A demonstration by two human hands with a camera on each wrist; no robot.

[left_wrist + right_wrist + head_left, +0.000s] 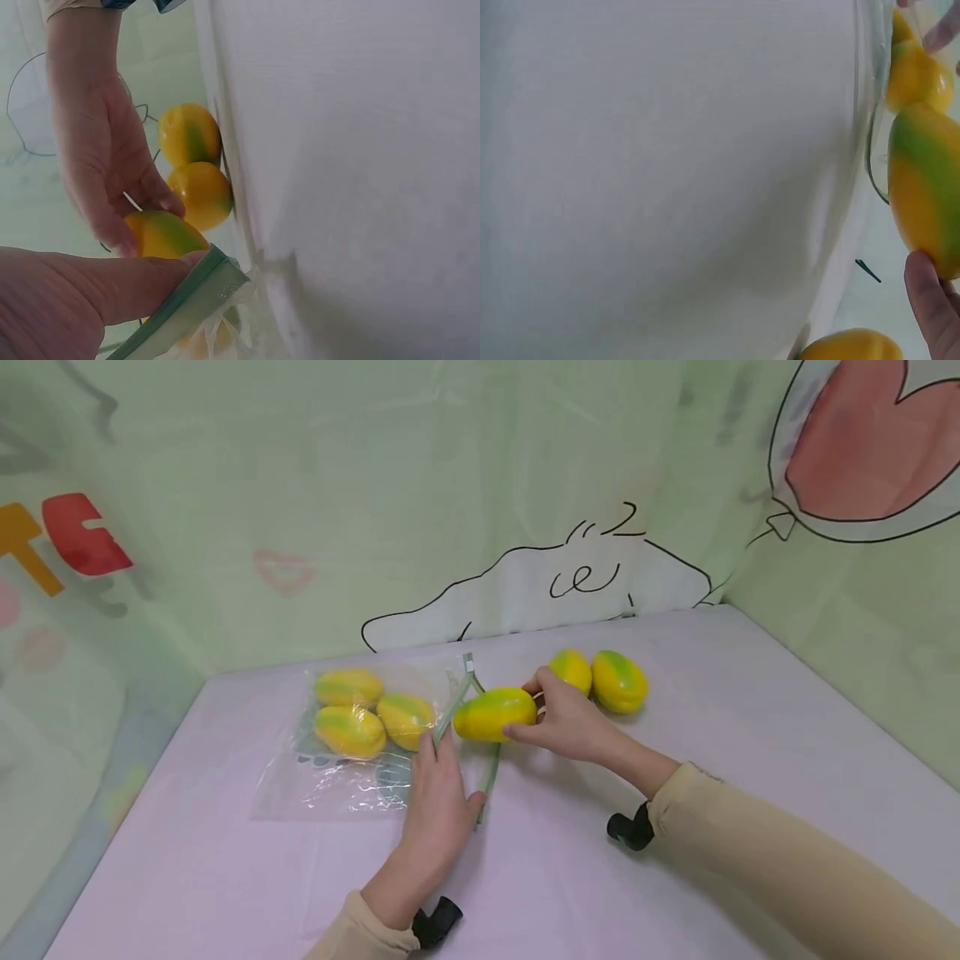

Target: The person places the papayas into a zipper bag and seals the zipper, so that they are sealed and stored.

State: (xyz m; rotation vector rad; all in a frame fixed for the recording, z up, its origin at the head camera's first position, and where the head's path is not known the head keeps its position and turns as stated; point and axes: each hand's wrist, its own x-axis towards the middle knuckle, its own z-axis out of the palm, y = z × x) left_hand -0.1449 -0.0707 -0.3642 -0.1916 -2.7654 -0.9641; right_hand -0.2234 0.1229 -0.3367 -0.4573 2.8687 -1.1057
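Observation:
A clear zip bag with green sealing strips lies flat on the left, and three yellow-green mangoes show through its film. My left hand holds the bag's mouth, its thumb against a green strip in the left wrist view. The two strips stand apart. At that mouth, my right hand grips another mango by its right end, fingers behind and thumb in front. This mango also shows in the right wrist view, where its fingertips touch the lower end.
Two more mangoes, the nearer-right one and its neighbour, sit side by side beyond my right hand. A pale lilac cloth covers the table. Printed green sheeting rises behind and along both sides.

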